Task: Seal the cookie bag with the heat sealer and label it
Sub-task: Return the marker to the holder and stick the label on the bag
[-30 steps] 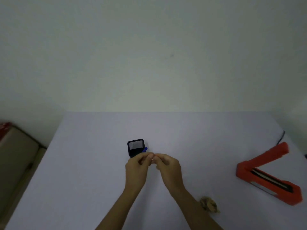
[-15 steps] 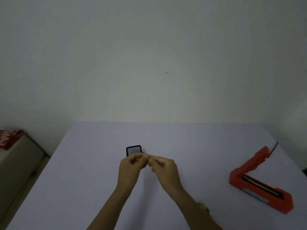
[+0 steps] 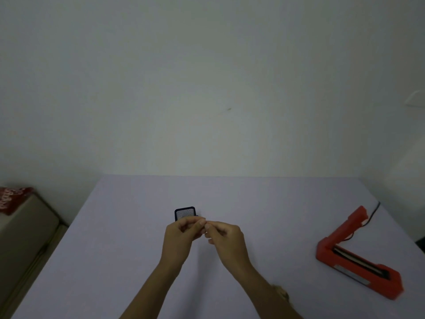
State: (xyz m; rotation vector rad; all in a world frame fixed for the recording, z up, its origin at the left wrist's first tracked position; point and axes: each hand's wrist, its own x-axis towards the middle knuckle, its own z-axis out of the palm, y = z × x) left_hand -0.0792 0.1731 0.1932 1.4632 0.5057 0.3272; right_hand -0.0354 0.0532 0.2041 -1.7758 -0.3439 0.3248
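Where hands (image 3: 204,233) meet, contents unclear

obstacles: black box (image 3: 185,213) centre, heat sealer (image 3: 358,261) right | free: table (image 3: 115,249) left, far side

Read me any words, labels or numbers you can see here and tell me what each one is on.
None can be read.
Red packet at the left edge: white lettering, too blurred to read.
Small dark box behind the hands: no legible text.
Red heat sealer: no visible text.
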